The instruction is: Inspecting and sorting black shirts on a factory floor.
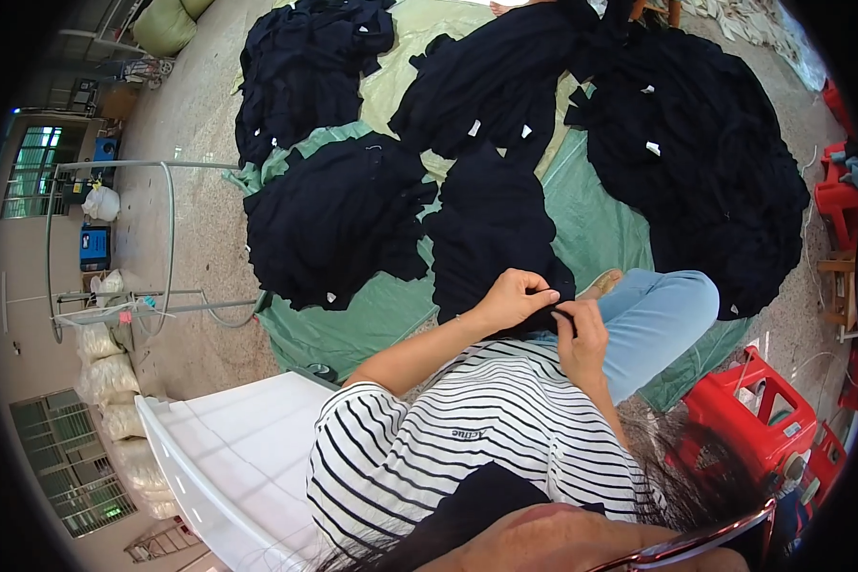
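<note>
A dark navy garment (494, 224) stretches from my lap away over the green sheet. My left hand (513, 299) is closed in a pinch on the garment's near edge, thumb and forefinger together. Close beside it on the right, my right hand (583, 336) pinches the same dark cloth, fingers bent. A short stretch of cloth lies between the two sets of fingertips. Whether anything small is also held there is too dark to make out.
Piles of dark garments with white tags lie around: one left (338, 219), one far left (310, 76), one far middle (505, 76), a large one right (705, 172). Beneath them spreads a green sheet (596, 210). A red stool (725, 391) and white table (248, 448) flank me.
</note>
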A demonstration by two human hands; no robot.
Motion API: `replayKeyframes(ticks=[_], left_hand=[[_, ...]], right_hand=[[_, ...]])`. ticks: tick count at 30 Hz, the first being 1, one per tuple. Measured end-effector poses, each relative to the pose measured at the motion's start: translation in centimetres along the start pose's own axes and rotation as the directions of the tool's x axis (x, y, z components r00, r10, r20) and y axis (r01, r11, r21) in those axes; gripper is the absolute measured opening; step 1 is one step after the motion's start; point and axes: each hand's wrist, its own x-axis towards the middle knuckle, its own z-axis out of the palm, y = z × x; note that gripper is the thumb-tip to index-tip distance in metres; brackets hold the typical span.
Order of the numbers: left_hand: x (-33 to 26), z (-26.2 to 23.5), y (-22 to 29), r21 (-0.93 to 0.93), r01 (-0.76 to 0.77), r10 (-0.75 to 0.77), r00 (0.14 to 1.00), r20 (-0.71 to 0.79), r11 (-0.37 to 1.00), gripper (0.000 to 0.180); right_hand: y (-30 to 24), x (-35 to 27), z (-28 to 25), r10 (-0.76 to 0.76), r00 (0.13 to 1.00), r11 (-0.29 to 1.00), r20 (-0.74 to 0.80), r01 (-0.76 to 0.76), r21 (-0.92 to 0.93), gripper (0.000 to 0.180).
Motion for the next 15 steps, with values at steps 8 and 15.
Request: replayKeyframes(ticks=[8,15], left_hand=[[-0.8,-1.1,0.4,0.037,0.058,-0.063,0.984,0.169,0.998,0.018],[-1.6,-0.2,-1.7,0.131,-0.096,0.084,0.992,0.097,0.987,0.017]], right_hand=[[0.5,-0.7,0.7,-0.080,0.996,0.996,-0.034,0.079,-0.027,0.022],[0.8,-1.0,0.5,-0.022,1.000,0.999,-0.004,0.022,0.035,0.018]])
